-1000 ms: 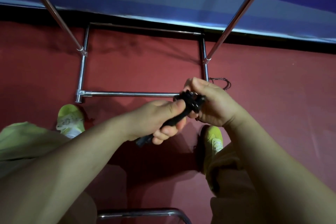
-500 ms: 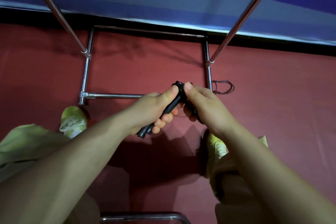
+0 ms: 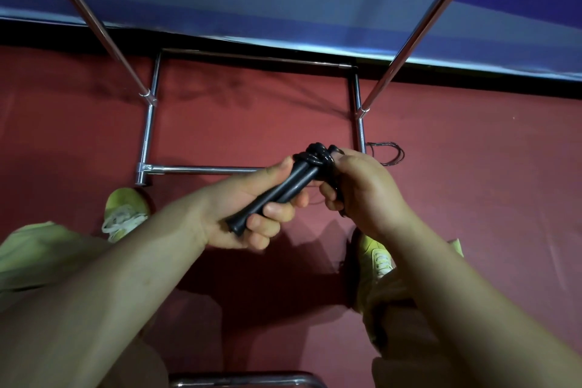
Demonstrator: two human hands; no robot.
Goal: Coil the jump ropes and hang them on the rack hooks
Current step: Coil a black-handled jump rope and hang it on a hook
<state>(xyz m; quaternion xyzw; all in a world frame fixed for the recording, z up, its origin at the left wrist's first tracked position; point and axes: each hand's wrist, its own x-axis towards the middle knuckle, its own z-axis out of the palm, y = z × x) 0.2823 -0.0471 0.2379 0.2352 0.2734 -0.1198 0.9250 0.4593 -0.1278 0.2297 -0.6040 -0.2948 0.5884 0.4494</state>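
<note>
- Left hand (image 3: 242, 211): fingers curled round both black handles (image 3: 280, 195) of a jump rope (image 3: 315, 159), thumb laid along the upper side toward the cord end. The handles lie side by side, tilted, their butt ends low toward the wrist and their cord ends raised away from the person.
- Right hand (image 3: 362, 189): fingers and thumb pinch the black cord where it is wound in several turns round the top of the handles. Further cord runs under the palm; how much is gathered there cannot be told.
- The jump rope is held in the air between both hands, above the red floor (image 3: 488, 198), over the near bar of the rack's base and close to its right near corner. It touches neither floor nor rack.
- Rack (image 3: 148, 135): chrome tube frame. A rectangular base lies flat on the floor against the far wall, and two uprights rise from its side bars and lean out of view at the top. No hooks show in this view.
- A second, thin dark cord (image 3: 389, 153) lies in a loose loop on the floor, just beside the right side bar of the base.
- Two yellow-green shoes (image 3: 124, 211) stand on the floor on the near side of the base.
- A curved chrome tube (image 3: 245, 379) crosses the bottom edge of the view.
</note>
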